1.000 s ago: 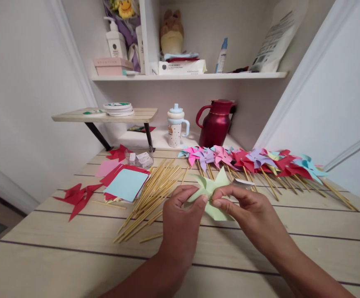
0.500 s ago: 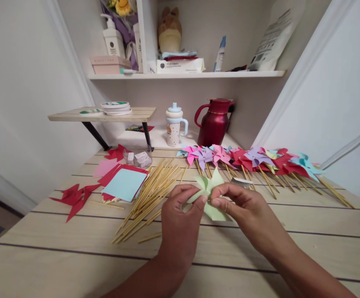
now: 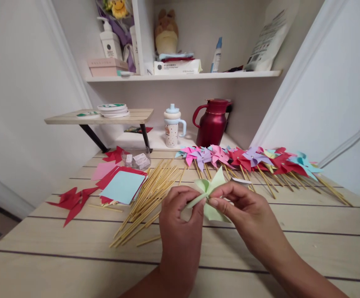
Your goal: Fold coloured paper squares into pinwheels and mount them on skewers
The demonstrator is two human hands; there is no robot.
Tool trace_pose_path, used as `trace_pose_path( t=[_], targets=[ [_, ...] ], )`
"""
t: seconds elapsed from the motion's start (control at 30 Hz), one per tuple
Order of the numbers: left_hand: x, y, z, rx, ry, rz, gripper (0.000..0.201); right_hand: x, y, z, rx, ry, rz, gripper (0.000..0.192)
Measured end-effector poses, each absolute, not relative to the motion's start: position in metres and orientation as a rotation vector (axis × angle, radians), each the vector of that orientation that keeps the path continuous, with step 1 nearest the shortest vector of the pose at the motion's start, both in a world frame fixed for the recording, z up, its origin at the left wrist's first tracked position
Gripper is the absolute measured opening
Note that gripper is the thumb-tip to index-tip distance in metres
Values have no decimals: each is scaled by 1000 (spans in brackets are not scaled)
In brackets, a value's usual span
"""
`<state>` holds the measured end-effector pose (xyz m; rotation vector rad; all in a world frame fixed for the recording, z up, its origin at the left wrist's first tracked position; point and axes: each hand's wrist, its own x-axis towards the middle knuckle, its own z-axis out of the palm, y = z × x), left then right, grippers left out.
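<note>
We see white walls (image 3: 18,103) around a pale planked desk (image 3: 74,248), a white wall shelf (image 3: 182,76) above, soft even light

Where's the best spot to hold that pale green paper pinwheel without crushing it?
Probably at the centre of the green pinwheel, where the folded tips meet and the paper is layered. Pinch from both sides, as the left hand and right hand do; the outer blades look thin and loose.

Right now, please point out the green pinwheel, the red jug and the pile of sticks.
green pinwheel (image 3: 213,180), head view, upper blade.
red jug (image 3: 212,128), head view, body.
pile of sticks (image 3: 150,194), head view, middle.
</note>
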<state>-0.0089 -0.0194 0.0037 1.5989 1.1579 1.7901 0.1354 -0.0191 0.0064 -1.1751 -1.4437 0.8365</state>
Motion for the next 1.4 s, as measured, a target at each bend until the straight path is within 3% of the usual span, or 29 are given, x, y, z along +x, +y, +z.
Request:
trace_pose_path(
  t=[0.23, 0.43, 0.53, 0.63, 0.83, 1.17, 1.4],
  targets=[
    [-11, -20, 3, 1627, 1156, 1799, 13, 130, -22, 5, -1083, -1302, 921, 25],
    [-13, -18, 2, 1630, 1165, 1760, 7, 123, -24, 10, -1046, -1208, 924, 73],
    [-14, -17, 2, 1623, 1141, 1774, 6, 122, -23, 10, -999, -1187, 984, 84],
    [-14, -16, 1, 1628, 1109, 1788, 7, 122, -23, 8, -938, -1185, 1044, 72],
    [-14, -17, 2, 1636, 1104, 1794, 10, 125, -25, 10, -993, -1305, 964, 15],
    [-15, -19, -1, 1760, 1154, 1776, 13, 123, -25, 11, -1049, -1262, 884, 16],
    [-12, -19, 2, 1850, 1130, 1956, 12, 122, -23, 8, -1004, -1205, 910, 17]
  ],
)
